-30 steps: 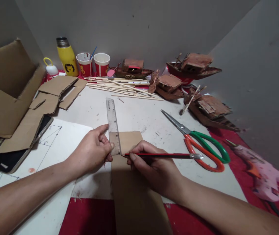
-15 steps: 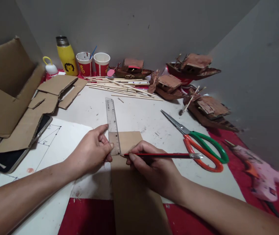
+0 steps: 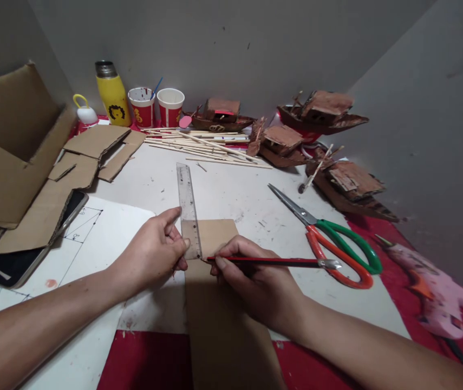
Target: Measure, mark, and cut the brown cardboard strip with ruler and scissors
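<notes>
One camera on the person's head looks forward and down, close over the left hand [image 3: 150, 254] and right hand [image 3: 258, 284].

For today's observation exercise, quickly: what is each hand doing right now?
Left hand: holding the clear ruler down on the cardboard strip.
Right hand: closed on the red pencil, tip at the ruler's edge.

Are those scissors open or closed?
Closed. The scissors lie flat, with both blades pressed together into one point and the handles close together.

No writing can be read, even on the ruler [image 3: 188, 208].
</notes>
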Motion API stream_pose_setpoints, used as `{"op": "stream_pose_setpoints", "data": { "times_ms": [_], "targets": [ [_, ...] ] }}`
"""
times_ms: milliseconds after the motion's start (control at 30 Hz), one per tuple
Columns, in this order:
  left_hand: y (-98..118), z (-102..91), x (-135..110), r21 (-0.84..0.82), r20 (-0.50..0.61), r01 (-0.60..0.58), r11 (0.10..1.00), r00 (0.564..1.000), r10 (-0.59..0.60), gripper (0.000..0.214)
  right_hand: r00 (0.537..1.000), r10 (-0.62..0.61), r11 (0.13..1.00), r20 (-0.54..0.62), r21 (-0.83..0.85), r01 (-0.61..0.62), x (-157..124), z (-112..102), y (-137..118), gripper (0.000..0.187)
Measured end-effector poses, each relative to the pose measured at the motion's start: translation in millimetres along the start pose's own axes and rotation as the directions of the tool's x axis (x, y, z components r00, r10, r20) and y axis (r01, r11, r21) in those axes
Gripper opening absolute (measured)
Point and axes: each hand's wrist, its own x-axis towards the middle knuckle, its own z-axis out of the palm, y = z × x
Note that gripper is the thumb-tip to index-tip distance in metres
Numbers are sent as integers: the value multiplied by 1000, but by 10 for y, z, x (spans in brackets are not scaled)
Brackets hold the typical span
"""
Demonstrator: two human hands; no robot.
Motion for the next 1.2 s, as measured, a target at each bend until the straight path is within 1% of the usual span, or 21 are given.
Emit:
{"op": "stream_pose_setpoints", "data": {
  "times_ms": [200,433,667,800,900,967,1133,1200],
  "targets": [
    [-17,-11,-6,12,-2,4,1000,1000,-4,77,1000,-1,1000,11,-11,1,-13,-13,1,14],
    [6,-10,6,37,9,5,999,1000,-5,77,999,-33,999,11,-42,33,-19,-22,21,12],
    [30,9,-1,30,-8,28,999,1000,-28,77,999,-34,997,-25,-72,32,-5,-24,-26,13],
    [16,7,-1,32,-6,23,999,1000,-23,78,999,5,999,-50,-32,-6,3,-9,-36,14],
    [6,2,2,36,-8,16,999,1000,-16,77,998,56,998,-35,41,-55,13,2,-41,16],
    [5,2,6,22,-10,17,1000,1000,-17,76,998,64,996,-22,62,-63,17,4,-48,16],
    [19,15,12,8,-16,23,1000,1000,-22,75,1000,-2,1000,-16,-27,1,7,-13,-44,13],
    [23,17,9,1,-23,25,1000,999,-25,75,1000,-6,999,-27,-42,4,5,-17,-41,13]
  ]
}}
